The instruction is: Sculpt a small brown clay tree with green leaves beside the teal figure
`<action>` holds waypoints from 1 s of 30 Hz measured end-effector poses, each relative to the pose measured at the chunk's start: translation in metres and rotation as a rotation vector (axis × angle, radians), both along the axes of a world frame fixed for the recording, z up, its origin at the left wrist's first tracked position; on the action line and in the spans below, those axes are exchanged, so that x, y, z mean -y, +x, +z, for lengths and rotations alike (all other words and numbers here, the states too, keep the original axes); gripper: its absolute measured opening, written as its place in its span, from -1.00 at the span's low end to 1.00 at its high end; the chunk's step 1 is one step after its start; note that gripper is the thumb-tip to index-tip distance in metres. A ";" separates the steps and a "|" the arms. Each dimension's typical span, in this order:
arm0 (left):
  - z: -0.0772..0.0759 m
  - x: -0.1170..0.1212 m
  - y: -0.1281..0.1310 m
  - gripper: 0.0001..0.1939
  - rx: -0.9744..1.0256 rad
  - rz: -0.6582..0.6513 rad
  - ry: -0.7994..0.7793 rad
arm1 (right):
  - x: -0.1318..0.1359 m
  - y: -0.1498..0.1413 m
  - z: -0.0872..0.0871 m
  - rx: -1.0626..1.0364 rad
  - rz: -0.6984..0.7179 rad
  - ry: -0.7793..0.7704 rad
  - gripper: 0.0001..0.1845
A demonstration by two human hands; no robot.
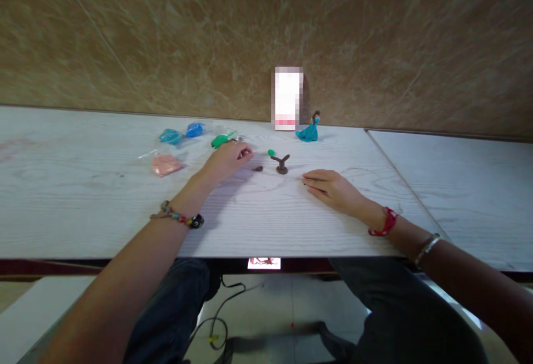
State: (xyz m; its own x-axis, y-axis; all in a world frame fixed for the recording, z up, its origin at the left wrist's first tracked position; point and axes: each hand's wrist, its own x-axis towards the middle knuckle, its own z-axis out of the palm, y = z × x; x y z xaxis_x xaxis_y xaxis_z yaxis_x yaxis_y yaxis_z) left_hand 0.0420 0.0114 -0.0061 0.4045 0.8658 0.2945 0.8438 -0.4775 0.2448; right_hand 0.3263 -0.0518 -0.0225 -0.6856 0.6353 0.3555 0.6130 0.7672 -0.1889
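Presently, the brown forked piece [282, 166] stands upright on the worktop [258, 220], between the two hands and touching neither. The left hand [228, 157] is half curled beside the green packet [219, 141]; whether its fingers grip anything, I cannot tell. The right hand [333, 188] lies low with fingers drawn together, and any small thing pinched there is hidden. A sideways sweep by either hand could topple the forked piece, since its thin arms spread above a small base. The green ball [271, 152], being rounded, could roll if nudged, and the brown scrap [259, 168] might get squashed under a careless wrist.
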 end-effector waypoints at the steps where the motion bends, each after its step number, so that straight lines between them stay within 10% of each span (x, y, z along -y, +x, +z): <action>1: -0.001 -0.001 -0.001 -0.74 -0.005 -0.007 -0.001 | 0.000 0.000 -0.001 -0.008 -0.009 0.010 -0.69; 13: 0.019 0.014 0.005 -0.73 0.253 0.067 0.061 | -0.005 -0.064 0.006 -0.376 -0.175 -0.062 -0.90; 19: 0.032 0.037 0.022 -0.77 0.277 -0.210 -0.167 | -0.003 -0.081 0.008 -0.332 -0.165 0.029 -0.88; 30: 0.023 0.037 0.031 -0.85 0.244 -0.343 -0.374 | -0.003 -0.079 0.010 -0.306 -0.144 0.016 -0.85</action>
